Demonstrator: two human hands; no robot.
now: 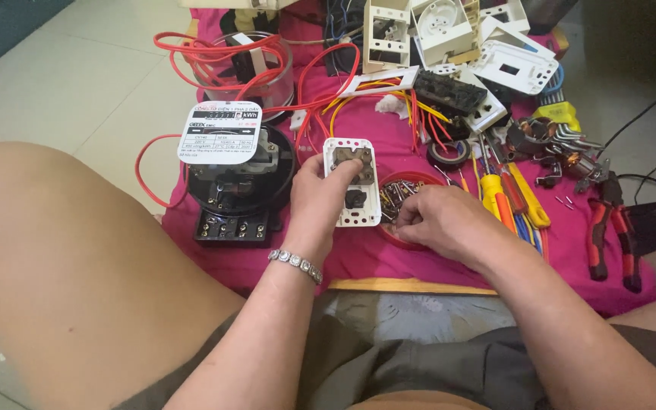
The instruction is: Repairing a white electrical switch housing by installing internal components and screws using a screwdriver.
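Spread out on one pink cloth [389, 262], low, everything within arm's reach of the seated person. Largest on it: one black round electricity meter [235, 178] with a white label plate, parked at the left edge beside the work, red wire [214, 57] looped behind it. Further back, a heap of white socket housings [449, 34], too jumbled to count. Off to the right, one pair of red-and-black pliers [613, 228], laid flat, out of the way. Yellow-handled screwdrivers [514, 201] alongside, two at least.

Centre stage: one white socket plate [352, 182], back side up, tilted toward the eyes. Left hand [316, 201] clamped on its left edge, thumb over the top, steadying it. Right hand [438, 220] just beside it, fingers pinched together over one red tray of small screws [408, 205]; whether anything sat between the fingertips could not be told. Screws uncountable.
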